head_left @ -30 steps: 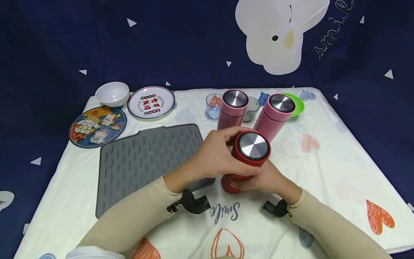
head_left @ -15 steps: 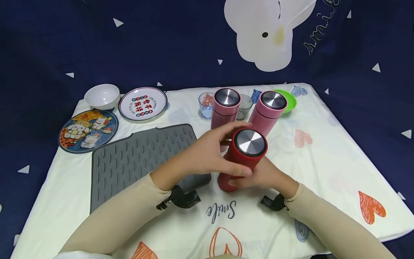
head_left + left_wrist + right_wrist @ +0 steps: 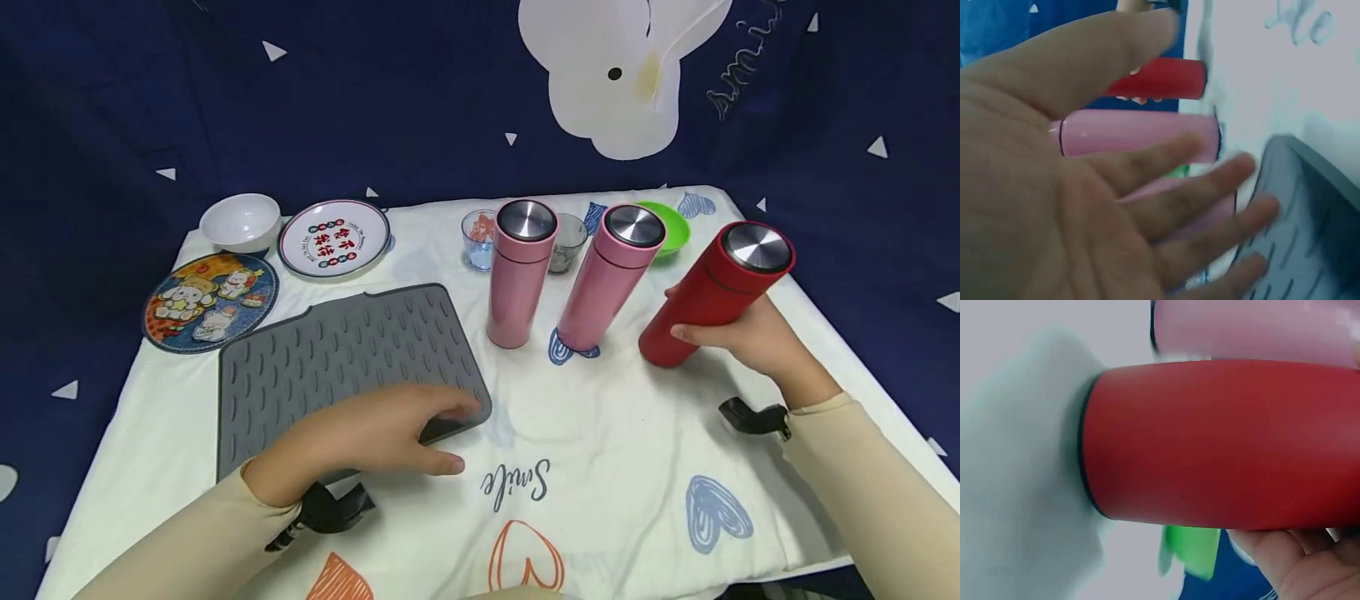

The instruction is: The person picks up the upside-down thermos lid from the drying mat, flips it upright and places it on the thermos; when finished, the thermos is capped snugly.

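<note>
My right hand (image 3: 738,333) grips a red flask (image 3: 712,296) with a steel lid, standing at the right of the table beside two pink flasks (image 3: 519,271) (image 3: 607,275). The right wrist view is filled by the red flask (image 3: 1222,444), with my fingers (image 3: 1291,562) curled under it. My left hand (image 3: 382,433) lies open, fingers spread, over the near corner of a grey ribbed mat (image 3: 337,358) and holds nothing. In the left wrist view the open palm (image 3: 1054,206) fills the frame, with the pink flask (image 3: 1141,132) and red flask (image 3: 1160,79) behind it.
A white bowl (image 3: 240,221), a white printed plate (image 3: 333,237) and a cartoon plate (image 3: 210,300) sit at the back left. Two small glasses (image 3: 477,237) (image 3: 567,242) and a green bowl (image 3: 670,227) stand behind the pink flasks. The table's right edge lies close to the red flask.
The left hand let go of the red flask and dropped onto the mat's corner. The right hand carried the flask from the table's middle to the right, beside the pink flasks.
</note>
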A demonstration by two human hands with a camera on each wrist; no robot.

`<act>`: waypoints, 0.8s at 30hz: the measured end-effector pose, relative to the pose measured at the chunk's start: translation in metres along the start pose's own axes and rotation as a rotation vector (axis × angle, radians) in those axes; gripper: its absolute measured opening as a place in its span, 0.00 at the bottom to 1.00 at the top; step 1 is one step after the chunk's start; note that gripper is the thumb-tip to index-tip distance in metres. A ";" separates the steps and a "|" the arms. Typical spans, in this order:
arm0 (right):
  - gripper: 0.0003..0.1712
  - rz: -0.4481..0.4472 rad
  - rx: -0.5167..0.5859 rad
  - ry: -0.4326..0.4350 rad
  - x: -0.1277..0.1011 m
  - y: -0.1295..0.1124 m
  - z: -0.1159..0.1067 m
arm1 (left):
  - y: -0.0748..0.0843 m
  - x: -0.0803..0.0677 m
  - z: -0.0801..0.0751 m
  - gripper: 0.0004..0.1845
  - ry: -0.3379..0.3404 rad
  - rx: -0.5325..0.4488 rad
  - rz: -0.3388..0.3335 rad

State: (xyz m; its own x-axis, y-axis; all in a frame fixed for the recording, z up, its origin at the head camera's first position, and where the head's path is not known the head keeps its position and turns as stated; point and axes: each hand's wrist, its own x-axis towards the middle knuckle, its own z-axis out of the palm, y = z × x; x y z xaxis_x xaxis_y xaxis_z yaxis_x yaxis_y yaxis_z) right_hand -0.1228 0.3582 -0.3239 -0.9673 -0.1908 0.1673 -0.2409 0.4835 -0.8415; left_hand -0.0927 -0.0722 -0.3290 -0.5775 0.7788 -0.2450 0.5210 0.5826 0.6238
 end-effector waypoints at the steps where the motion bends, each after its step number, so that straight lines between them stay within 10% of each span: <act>1: 0.27 0.023 0.008 0.013 0.005 0.005 -0.003 | -0.003 -0.002 0.001 0.32 -0.025 0.012 -0.020; 16: 0.29 0.170 0.089 0.066 0.016 0.066 -0.013 | -0.015 -0.011 0.010 0.19 -0.081 0.057 -0.094; 24: 0.48 0.355 -0.026 0.084 -0.013 0.041 -0.002 | -0.020 -0.010 0.008 0.21 -0.051 0.030 -0.061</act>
State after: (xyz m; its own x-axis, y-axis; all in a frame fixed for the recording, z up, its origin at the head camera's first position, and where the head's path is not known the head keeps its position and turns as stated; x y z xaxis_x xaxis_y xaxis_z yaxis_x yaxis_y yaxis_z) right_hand -0.1199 0.3829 -0.3597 -0.9939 0.0631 -0.0903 0.1100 0.5286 -0.8417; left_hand -0.0931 -0.0897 -0.3449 -0.5762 0.7518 -0.3205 0.5047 0.6358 0.5840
